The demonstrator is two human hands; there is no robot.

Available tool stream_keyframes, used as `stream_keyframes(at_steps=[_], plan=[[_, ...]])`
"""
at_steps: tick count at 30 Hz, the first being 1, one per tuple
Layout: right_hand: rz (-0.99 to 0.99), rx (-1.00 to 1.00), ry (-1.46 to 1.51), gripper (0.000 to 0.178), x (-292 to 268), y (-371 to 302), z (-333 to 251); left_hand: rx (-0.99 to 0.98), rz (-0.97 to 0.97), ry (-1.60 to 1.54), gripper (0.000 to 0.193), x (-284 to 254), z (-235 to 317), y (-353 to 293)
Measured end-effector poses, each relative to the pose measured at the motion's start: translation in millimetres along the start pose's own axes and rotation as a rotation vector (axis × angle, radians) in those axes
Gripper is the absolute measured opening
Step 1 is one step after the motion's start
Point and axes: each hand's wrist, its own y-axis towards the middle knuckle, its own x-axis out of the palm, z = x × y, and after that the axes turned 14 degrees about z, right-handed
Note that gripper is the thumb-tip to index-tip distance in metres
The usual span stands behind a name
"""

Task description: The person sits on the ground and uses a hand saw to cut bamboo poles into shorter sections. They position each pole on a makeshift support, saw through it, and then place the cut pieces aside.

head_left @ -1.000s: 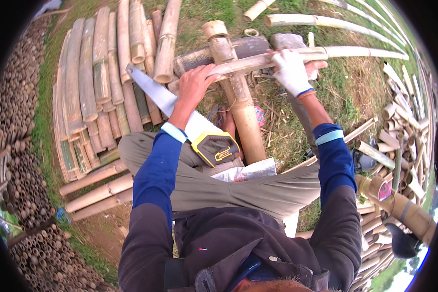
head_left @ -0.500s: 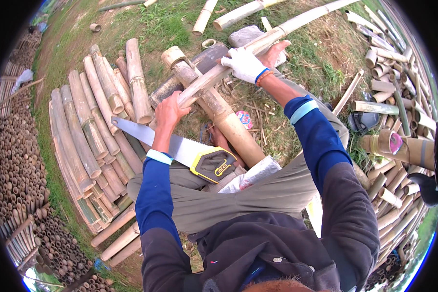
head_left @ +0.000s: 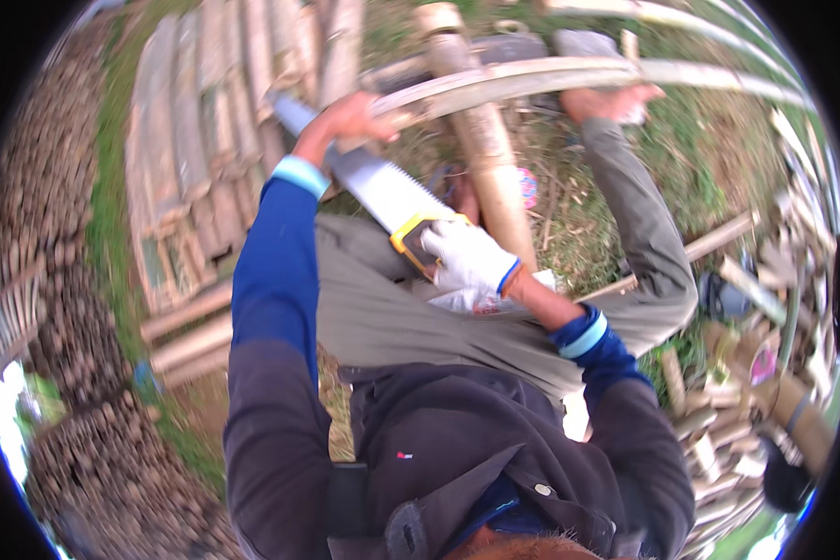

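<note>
A long split bamboo pole (head_left: 523, 82) lies across a thick bamboo post (head_left: 487, 149) and reaches to the far right. My bare left hand (head_left: 347, 121) is closed around the pole's left end, its fingers somewhat blurred. Across my lap lies a handsaw (head_left: 378, 179) with a yellow and black handle, its blade pointing up and left, passing beneath my left wrist. My right hand (head_left: 467, 257), in a white glove, is closed on the saw's handle, which it partly covers. One bare foot (head_left: 607, 103) rests just below the pole, near a grey stone (head_left: 585, 43).
Cut bamboo lengths (head_left: 205, 112) lie in rows on the left, beside a large stack of bamboo ends (head_left: 42, 187). On the right is another heap of cut pieces (head_left: 719, 457). A dark log (head_left: 509, 47) lies behind the post.
My right hand has left the pole and come down onto the saw handle. The left hand stays at the pole's end. The view has shifted, and the pole lies more level.
</note>
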Motion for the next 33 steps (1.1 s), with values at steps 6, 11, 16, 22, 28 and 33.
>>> stream_keyframes(at_steps=[6, 11, 16, 22, 28, 33], plan=[[0.034, 0.132, -0.249, 0.051, 38, -31, -6, -0.194, 0.026, 0.095, 0.106, -5, -1, -5], [-0.026, -0.033, -0.266, 0.052, 40, -35, 7, -0.258, -0.083, 0.126, 0.118, -10, -14, 0], [0.027, -0.066, -0.182, 0.045, 39, -32, 16, -0.232, -0.056, 0.12, 0.12, -4, -28, 10], [-0.01, -0.069, -0.016, 0.045, 3, -24, -34, -0.236, -0.2, 0.017, 0.122, -4, -34, 23], [0.014, -0.051, -0.016, 0.051, -58, -53, -85, -0.242, -0.127, 0.003, 0.12, 0, -36, 21], [-0.155, 0.238, 0.029, 0.057, -141, -84, -115, -0.296, -0.202, 0.044, 0.142, 5, -44, 27]])
